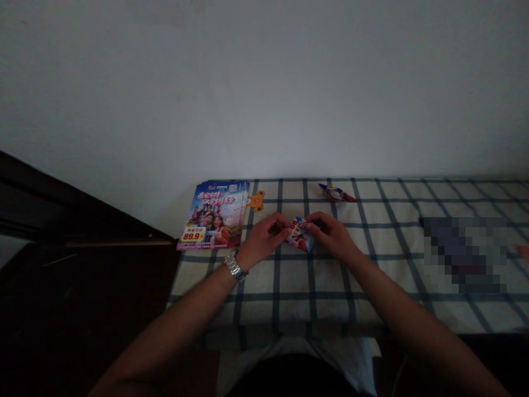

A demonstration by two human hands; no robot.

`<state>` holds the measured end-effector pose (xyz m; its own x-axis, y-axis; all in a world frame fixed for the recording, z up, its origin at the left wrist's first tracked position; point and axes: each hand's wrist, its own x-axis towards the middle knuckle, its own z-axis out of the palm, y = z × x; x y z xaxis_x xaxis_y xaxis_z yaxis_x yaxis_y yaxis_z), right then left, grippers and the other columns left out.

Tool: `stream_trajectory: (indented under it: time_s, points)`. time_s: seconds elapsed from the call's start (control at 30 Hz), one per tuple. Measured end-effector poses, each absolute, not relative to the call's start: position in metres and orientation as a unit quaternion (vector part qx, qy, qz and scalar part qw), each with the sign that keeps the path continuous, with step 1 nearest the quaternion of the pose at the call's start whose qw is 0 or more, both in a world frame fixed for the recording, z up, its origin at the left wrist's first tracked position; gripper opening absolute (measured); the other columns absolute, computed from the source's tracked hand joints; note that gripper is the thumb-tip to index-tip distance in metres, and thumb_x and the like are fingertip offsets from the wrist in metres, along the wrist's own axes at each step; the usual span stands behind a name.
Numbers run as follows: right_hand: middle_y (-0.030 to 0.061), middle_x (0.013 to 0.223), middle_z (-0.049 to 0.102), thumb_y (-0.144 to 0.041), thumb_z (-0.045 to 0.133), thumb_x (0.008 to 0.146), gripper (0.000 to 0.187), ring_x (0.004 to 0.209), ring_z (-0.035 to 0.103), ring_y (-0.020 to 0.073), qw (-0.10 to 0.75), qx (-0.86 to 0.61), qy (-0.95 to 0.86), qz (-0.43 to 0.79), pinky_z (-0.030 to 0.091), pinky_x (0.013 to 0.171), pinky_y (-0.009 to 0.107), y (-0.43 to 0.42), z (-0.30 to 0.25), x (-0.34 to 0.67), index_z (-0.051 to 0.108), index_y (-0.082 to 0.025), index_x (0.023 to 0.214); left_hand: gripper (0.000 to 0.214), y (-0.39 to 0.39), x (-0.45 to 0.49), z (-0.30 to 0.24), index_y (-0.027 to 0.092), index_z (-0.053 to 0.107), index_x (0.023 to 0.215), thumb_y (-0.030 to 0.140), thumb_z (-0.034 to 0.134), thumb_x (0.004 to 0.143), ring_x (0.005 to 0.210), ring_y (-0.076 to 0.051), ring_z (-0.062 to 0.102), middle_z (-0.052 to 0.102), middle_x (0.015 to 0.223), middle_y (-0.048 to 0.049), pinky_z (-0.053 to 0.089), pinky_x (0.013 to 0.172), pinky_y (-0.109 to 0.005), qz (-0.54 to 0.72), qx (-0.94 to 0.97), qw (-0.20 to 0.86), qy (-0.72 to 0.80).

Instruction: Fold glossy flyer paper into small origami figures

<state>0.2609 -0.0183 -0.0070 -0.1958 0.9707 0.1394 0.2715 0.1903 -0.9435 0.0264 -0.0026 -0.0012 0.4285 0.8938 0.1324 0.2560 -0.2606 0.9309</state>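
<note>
My left hand [262, 240] and my right hand [330, 237] both pinch a small folded glossy paper [300, 235] from opposite sides, just above the middle of the checked cloth [289, 281]. It is printed in red, white and blue, and my fingers hide its ends. A silver metal wristwatch [235, 264] sits on my left wrist. Nearest my left hand lies a stack of printed flyers [212, 215]. Beyond my right hand rests a second folded paper [336, 193], pointed and colourful, apart from both hands.
A small orange cut-out [256, 201] pokes out beside the flyer stack. A pixelated, blurred patch [463, 253] covers something on the cloth at right. A white wall [264, 82] rises behind the cloth. Dark wooden furniture [82, 220] stands at left.
</note>
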Motion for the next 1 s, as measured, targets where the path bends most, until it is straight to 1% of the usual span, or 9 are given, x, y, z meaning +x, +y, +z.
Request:
stream_trajectory:
  time_s: [0.13,0.27,0.5,0.73,0.9,1.0]
  points:
    - [0.0025,0.087,0.072,-0.048,0.069,0.091,0.026,0.077,0.065,0.0187,0.420,-0.493,-0.645,0.406,0.052,0.069,0.030,-0.0192,-0.0062,0.2609,0.069,-0.023,0.097,0.025,-0.0044,0.0268,-0.0018,0.019,0.063,0.096,0.044,0.066,0.094,0.078,-0.014,0.063,0.068,0.089,-0.0009,0.050,0.072,-0.025,0.339,0.718,0.467,0.390]
    - [0.0020,0.085,0.071,-0.047,0.068,0.092,0.025,0.075,0.065,0.0178,0.415,-0.497,-0.652,0.394,0.051,0.067,0.030,-0.0195,-0.0072,0.2617,0.068,-0.022,0.094,0.026,-0.0047,0.0269,-0.0022,0.019,0.064,0.095,0.045,0.066,0.094,0.078,-0.015,0.065,0.068,0.088,-0.0010,0.051,0.072,-0.025,0.329,0.724,0.468,0.386]
    - [0.0014,0.081,0.071,-0.044,0.069,0.091,0.022,0.070,0.063,0.0164,0.407,-0.500,-0.668,0.371,0.049,0.063,0.028,-0.0213,-0.0033,0.2608,0.068,-0.022,0.091,0.022,-0.0076,0.0272,0.0000,0.019,0.064,0.096,0.040,0.069,0.092,0.078,-0.014,0.066,0.070,0.089,-0.0012,0.052,0.071,-0.024,0.323,0.726,0.475,0.379]
    - [0.0010,0.079,0.072,-0.044,0.066,0.093,0.022,0.068,0.064,0.0165,0.373,-0.493,-0.704,0.349,0.049,0.063,0.028,-0.0235,0.0009,0.2597,0.070,-0.022,0.091,0.032,-0.0096,0.0298,0.0051,0.019,0.065,0.106,0.047,0.066,0.093,0.086,-0.018,0.070,0.072,0.094,-0.0047,0.057,0.078,-0.028,0.349,0.706,0.482,0.385]
    - [0.0017,0.081,0.074,-0.043,0.067,0.093,0.021,0.072,0.066,0.0180,0.364,-0.475,-0.719,0.353,0.051,0.068,0.030,-0.0247,0.0015,0.2574,0.070,-0.023,0.089,0.023,-0.0089,0.0301,0.0029,0.020,0.068,0.099,0.043,0.064,0.095,0.082,-0.017,0.070,0.073,0.090,-0.0021,0.056,0.077,-0.028,0.345,0.715,0.468,0.389]
    - [0.0018,0.080,0.074,-0.043,0.068,0.092,0.021,0.070,0.067,0.0181,0.363,-0.481,-0.714,0.358,0.051,0.067,0.030,-0.0247,0.0013,0.2562,0.071,-0.022,0.090,0.021,-0.0084,0.0299,0.0021,0.020,0.067,0.096,0.041,0.065,0.095,0.080,-0.016,0.069,0.072,0.087,-0.0014,0.055,0.074,-0.026,0.349,0.711,0.467,0.393]
